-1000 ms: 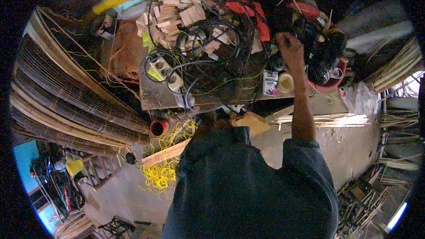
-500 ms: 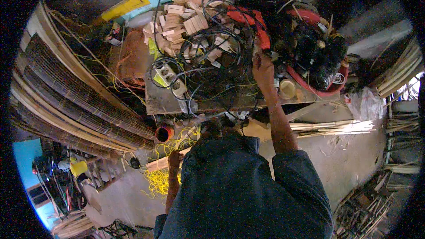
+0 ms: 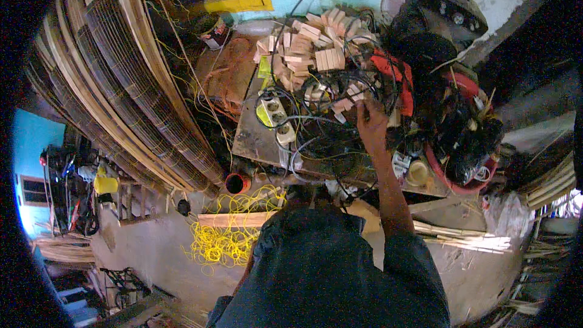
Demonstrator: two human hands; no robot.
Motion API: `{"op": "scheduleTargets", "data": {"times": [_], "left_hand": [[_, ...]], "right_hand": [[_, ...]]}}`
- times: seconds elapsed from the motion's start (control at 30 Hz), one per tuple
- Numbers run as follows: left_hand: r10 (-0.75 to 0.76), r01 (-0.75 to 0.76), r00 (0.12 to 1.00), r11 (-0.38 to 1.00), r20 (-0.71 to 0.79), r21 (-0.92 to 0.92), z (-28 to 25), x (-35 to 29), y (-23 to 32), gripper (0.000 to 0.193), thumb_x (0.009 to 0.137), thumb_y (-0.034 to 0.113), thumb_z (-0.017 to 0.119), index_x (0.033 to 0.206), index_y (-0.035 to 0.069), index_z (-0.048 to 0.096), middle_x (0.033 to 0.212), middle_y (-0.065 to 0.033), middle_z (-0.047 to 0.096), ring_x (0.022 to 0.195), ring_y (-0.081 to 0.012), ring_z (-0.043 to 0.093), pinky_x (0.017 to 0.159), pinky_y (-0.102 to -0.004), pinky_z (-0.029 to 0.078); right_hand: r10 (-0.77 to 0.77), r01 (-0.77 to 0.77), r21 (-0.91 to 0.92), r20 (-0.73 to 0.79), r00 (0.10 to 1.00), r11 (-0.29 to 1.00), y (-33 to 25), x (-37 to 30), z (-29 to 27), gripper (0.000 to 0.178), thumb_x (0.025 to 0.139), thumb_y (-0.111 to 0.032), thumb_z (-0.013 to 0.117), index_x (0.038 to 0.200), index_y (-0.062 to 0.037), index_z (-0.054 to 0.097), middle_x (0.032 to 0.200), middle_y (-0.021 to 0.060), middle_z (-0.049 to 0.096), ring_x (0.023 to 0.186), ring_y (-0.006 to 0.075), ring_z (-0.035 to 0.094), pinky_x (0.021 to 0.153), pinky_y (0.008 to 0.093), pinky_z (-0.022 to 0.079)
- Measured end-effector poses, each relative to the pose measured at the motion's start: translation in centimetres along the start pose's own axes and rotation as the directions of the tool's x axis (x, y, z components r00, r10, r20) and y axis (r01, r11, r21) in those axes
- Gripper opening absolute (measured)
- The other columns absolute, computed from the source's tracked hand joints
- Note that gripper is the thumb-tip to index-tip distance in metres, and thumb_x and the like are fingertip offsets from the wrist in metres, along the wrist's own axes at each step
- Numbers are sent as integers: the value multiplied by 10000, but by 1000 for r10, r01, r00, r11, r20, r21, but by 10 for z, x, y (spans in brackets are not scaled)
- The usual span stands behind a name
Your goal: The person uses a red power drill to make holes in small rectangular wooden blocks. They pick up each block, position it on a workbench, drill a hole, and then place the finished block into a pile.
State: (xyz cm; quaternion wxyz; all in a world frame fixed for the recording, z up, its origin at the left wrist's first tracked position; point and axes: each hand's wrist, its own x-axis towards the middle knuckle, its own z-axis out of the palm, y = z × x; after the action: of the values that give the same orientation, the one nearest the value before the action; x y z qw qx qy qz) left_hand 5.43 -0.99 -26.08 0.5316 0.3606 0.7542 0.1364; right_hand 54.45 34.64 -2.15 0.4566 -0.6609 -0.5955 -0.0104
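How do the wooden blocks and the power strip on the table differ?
The wooden blocks are many small pieces in a heap; the power strip is one long piece.
The blocks are bare, pale tan wood; the strip is whitish, with round sockets.
Some blocks lie close by the right hand; the strip lies farther off to its left.
Both sit on the same cluttered table, among black cables.

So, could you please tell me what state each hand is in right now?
Left hand: not in view, cannot be told.
Right hand: by the wooden blocks, grip cannot be told.
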Motion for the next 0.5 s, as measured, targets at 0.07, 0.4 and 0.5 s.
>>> {"op": "scheduleTargets", "data": {"times": [0.07, 0.4, 0.5], "left_hand": [[-84, 83, 996, 996, -9, -40, 8, -10, -16, 273, 956, 287, 523, 1043, 40, 600, 824, -56, 629, 739, -158, 614, 608, -298, 487], [-13, -12, 994, 976, -111, -216, 16, 11, 16, 260, 950, 285, 528, 1020, 47, 607, 806, -47, 625, 733, -156, 612, 602, -298, 486], [52, -94, 988, 950, -147, -297, 28, 25, 39, 257, 948, 284, 529, 1014, 49, 609, 801, -44, 623, 732, -155, 612, 601, -298, 485]], "right_hand": [[-40, 39, 88, 7, 999, 995, -8, 15, 10, 148, 893, -123, 614, 984, -7, 629, 830, 161, 644, 646, 306, 631, 646, 402, 501], [-218, 244, 2, 459, 861, 970, -76, 115, 84, 327, 866, -270, 621, 1139, -92, 611, 1036, 164, 660, 941, 361, 635, 825, 451, 516], [-349, 396, 18, 509, 787, 918, -65, 138, 118, 492, 815, -364, 666, 1247, -154, 559, 1118, 155, 644, 994, 347, 630, 834, 447, 507]]}}
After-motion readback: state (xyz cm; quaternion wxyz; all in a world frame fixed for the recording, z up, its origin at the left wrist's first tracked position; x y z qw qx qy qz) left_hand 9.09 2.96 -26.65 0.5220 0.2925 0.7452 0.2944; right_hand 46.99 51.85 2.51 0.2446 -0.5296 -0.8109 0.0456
